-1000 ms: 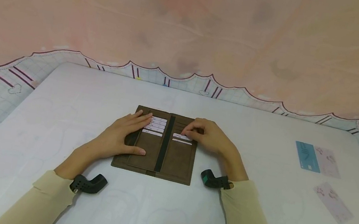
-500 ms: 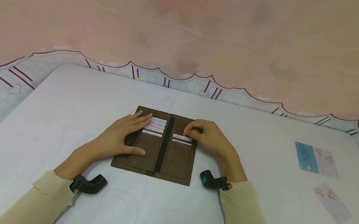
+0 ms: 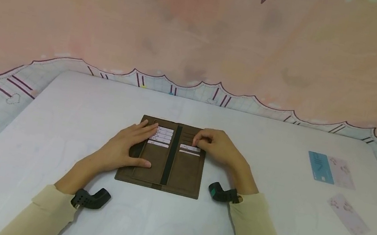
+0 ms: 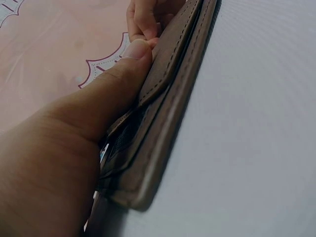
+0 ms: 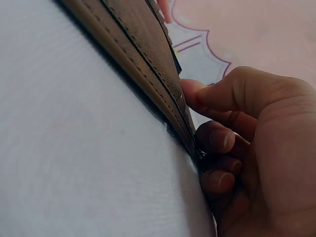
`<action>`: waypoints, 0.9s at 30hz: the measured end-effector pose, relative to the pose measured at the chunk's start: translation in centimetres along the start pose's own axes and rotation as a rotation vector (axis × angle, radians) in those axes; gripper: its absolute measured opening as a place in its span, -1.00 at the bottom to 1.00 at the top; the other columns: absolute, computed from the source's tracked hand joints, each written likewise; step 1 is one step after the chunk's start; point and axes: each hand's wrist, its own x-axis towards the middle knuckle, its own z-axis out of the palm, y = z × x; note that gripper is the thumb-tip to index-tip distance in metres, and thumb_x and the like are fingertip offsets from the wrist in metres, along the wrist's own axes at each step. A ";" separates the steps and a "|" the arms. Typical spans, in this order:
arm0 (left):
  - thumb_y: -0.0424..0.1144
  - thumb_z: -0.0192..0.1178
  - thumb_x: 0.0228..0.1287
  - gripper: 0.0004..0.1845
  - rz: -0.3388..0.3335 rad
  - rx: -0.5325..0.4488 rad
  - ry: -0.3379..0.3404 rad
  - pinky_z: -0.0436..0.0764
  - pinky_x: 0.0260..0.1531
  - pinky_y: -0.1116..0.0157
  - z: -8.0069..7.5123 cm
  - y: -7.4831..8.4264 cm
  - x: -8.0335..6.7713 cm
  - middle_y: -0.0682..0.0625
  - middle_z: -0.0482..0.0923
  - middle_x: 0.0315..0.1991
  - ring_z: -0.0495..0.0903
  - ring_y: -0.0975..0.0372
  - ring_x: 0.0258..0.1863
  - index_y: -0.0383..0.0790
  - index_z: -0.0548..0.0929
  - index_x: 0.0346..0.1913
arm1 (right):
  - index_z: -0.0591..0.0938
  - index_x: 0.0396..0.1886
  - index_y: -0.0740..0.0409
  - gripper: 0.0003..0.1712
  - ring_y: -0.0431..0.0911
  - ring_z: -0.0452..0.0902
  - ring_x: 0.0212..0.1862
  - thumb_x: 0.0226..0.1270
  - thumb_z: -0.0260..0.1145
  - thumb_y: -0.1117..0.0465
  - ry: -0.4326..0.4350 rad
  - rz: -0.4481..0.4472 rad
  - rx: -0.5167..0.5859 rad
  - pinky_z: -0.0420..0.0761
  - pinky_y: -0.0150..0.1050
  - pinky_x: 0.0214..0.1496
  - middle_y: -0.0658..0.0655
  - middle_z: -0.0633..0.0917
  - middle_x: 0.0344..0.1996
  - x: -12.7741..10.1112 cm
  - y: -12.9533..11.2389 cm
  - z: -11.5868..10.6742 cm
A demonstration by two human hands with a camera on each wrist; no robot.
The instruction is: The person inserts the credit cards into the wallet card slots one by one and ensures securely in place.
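Observation:
An open brown wallet [image 3: 184, 175] lies flat on the table, a dark band down its middle. Pale card edges [image 3: 158, 144] show in its left slots, and fewer in the right panel. My left hand [image 3: 124, 144] rests on the left panel with straight fingers and spread thumb; in its wrist view the thumb [image 4: 118, 74] lies along the stitched leather. My right hand [image 3: 218, 147] curls over the upper right panel, thumb and forefinger pinching at the top edge of a pale card [image 3: 187, 147]. In the right wrist view the other fingertips [image 5: 219, 140] curl beside the wallet's edge.
Off to the right on the white table [image 3: 139, 230] lie a blue card [image 3: 320, 166], a pale flowered card [image 3: 343, 172] against it, and another flowered card [image 3: 348, 215] nearer. A peach cloth [image 3: 188, 30] with a scalloped border hangs behind the table.
My right fingertips have shifted slightly to the right along the slot, and the pinch stays close to the pale card. The whole head view has tipped a little; my left hand stays on the wallet.

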 end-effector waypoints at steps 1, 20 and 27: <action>0.17 0.41 -0.03 0.04 -0.001 0.000 0.000 -0.11 0.38 -0.09 0.0 0.0 0.0 0.04 0.04 0.49 -0.13 0.05 0.48 -0.11 0.17 0.48 | 0.68 -0.37 0.01 -0.82 -0.13 0.43 -0.25 0.35 0.16 0.25 0.002 0.000 0.000 0.45 -0.21 -0.14 -0.04 0.61 -0.34 0.0 0.0 0.0; 0.17 0.41 -0.01 0.03 0.000 -0.013 0.008 -0.13 0.39 -0.07 0.1 -0.1 -0.1 0.05 0.03 0.49 -0.14 0.08 0.48 -0.08 0.16 0.49 | 0.70 -0.44 -0.01 -0.82 -0.13 0.46 -0.28 0.29 0.20 0.25 0.035 -0.033 -0.031 0.47 -0.21 -0.13 -0.06 0.63 -0.40 -0.1 0.5 -0.3; 0.19 0.39 -0.01 0.03 -0.004 -0.014 -0.001 -0.14 0.39 -0.06 0.0 0.0 -0.1 0.06 0.03 0.49 -0.15 0.08 0.48 -0.07 0.16 0.49 | 0.69 -0.47 0.00 -0.80 -0.12 0.45 -0.29 0.28 0.18 0.26 0.035 -0.028 -0.022 0.46 -0.20 -0.14 -0.05 0.64 -0.41 -0.2 0.6 -0.4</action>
